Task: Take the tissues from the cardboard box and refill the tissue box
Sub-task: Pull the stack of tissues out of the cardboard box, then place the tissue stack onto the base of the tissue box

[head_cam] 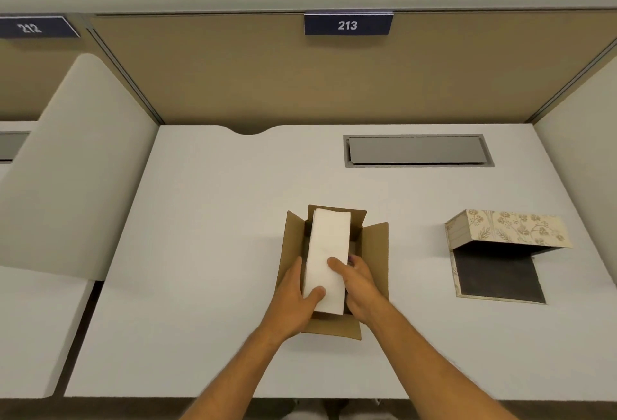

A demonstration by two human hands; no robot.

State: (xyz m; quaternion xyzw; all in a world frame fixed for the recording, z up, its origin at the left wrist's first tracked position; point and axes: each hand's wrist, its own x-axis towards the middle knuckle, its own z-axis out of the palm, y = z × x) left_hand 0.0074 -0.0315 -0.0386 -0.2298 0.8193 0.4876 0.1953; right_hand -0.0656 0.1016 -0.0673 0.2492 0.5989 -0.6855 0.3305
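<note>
An open brown cardboard box [375,246] stands in the middle of the white desk, its flaps spread outward. A white stack of tissues [329,246] fills it lengthwise and rises above the rim. My left hand [295,299] grips the stack's near left side, thumb on top. My right hand [357,281] grips the near right side, thumb on top and fingers down inside the box. The tissue box [507,226], cream with a floral print, sits to the right with its lid hinged open over a dark interior [497,273].
The white desk [207,252] has a grey recessed cable hatch [417,150] at the back right. Tan partition walls carry signs 213 [347,24] and 212 [31,27]. A curved white divider [66,166] stands at the left, with a gap beside the desk.
</note>
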